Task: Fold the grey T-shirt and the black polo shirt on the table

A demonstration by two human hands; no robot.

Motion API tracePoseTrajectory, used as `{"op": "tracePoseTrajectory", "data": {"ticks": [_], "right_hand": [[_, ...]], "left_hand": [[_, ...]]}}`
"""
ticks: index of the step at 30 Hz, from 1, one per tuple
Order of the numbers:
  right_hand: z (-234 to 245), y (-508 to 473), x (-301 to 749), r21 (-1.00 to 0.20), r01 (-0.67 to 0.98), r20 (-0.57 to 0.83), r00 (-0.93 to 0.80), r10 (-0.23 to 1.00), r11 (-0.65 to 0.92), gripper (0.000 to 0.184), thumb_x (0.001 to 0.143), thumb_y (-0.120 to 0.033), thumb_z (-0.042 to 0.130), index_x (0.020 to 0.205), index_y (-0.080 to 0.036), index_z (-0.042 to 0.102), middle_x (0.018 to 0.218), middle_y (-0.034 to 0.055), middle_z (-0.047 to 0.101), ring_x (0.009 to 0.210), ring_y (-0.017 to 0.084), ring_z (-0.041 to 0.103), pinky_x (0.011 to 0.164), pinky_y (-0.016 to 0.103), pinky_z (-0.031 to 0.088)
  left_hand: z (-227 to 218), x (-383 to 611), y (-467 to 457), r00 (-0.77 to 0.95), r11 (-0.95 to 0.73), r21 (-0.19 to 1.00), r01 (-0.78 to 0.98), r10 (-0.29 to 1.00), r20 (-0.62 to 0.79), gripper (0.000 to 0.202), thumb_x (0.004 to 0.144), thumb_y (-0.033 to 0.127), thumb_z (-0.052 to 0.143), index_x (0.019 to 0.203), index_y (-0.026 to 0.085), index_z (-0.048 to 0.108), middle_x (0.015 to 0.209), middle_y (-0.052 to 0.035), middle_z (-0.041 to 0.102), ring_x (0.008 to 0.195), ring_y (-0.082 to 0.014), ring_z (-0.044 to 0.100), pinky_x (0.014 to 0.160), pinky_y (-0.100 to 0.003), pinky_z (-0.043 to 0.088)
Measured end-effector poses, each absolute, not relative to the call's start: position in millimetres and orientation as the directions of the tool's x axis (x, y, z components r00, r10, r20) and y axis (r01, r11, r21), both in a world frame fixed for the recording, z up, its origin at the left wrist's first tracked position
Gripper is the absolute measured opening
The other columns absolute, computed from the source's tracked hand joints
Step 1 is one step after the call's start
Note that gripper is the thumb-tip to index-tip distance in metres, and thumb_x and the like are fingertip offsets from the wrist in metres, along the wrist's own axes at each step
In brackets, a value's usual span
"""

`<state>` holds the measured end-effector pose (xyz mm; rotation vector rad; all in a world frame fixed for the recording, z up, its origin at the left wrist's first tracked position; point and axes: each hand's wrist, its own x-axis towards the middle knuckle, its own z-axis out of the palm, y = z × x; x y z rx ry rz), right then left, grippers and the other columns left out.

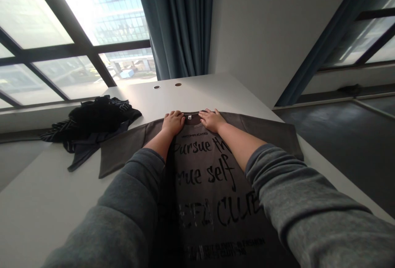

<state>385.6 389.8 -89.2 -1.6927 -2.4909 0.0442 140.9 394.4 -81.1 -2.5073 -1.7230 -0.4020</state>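
A dark grey-brown T-shirt [202, 194] with black lettering lies spread front side up on the white table, its sleeves out to both sides. My left hand [173, 123] presses on the shoulder just left of the neckline, fingers laid over the fabric near the top edge. On the other side of the collar, my right hand [212, 120] rests with its fingers stretched out flat on the cloth. Between the hands, a small white label [189, 117] shows inside the neck opening. My forearms cover parts of the print, and the hem is out of view.
A heap of dark clothes [98, 117] lies at the table's left side, close to the left sleeve. Two round cable holes are set in the white table [212, 91] near its far edge. Blue curtains [182, 25], windows and a wall stand behind it.
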Motion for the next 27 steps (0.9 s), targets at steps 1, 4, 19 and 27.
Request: {"op": "tracePoseTrajectory", "data": {"ticks": [1, 4, 19, 27], "right_hand": [[-88.8, 390.4, 385.3, -0.105, 0.929, 0.072, -0.348, 0.935, 0.354, 0.06, 0.105, -0.043, 0.029, 0.162, -0.028, 0.041, 0.17, 0.0004, 0.032, 0.16, 0.029, 0.024, 0.129, 0.067, 0.011], [-87.4, 391.9, 385.0, -0.123, 0.951, 0.038, -0.281, 0.959, 0.284, 0.063, 0.106, -0.048, 0.028, 0.165, -0.028, 0.036, 0.171, 0.0004, 0.028, 0.161, 0.03, 0.02, 0.128, 0.069, 0.012], [-92.2, 398.8, 388.8, -0.175, 0.974, 0.009, -0.145, 0.989, 0.144, 0.071, 0.104, -0.056, 0.025, 0.167, -0.024, 0.03, 0.173, 0.0013, 0.021, 0.163, 0.032, 0.012, 0.129, 0.07, 0.01], [-86.8, 393.4, 390.4, -0.227, 0.958, 0.048, -0.169, 0.984, 0.175, 0.072, 0.105, -0.057, 0.025, 0.17, -0.027, 0.017, 0.175, 0.0019, 0.015, 0.163, 0.032, 0.013, 0.13, 0.066, 0.011]], "left_hand": [[-81.4, 140.6, 395.2, 0.356, -0.385, 0.086, 0.919, 0.904, 0.238, 0.055, 0.107, 0.047, 0.025, 0.145, 0.032, 0.061, 0.155, -0.005, 0.055, 0.144, -0.0295, 0.044, 0.123, -0.053, 0.032], [-83.1, 139.2, 400.3, 0.356, -0.377, 0.085, 0.922, 0.914, 0.196, 0.054, 0.106, 0.049, 0.028, 0.148, 0.033, 0.059, 0.156, -0.0041, 0.054, 0.144, -0.0294, 0.044, 0.119, -0.053, 0.037], [-83.7, 139.6, 406.1, 0.235, -0.252, 0.106, 0.962, 0.961, 0.148, 0.056, 0.104, 0.05, 0.03, 0.153, 0.031, 0.052, 0.163, -0.0054, 0.047, 0.149, -0.0315, 0.04, 0.119, -0.054, 0.037], [-76.5, 126.5, 384.2, 0.219, -0.275, 0.197, 0.941, 0.939, 0.263, 0.061, 0.107, 0.042, 0.027, 0.161, 0.017, 0.039, 0.173, -0.007, 0.03, 0.15, -0.0239, 0.044, 0.124, -0.035, 0.037]]}}
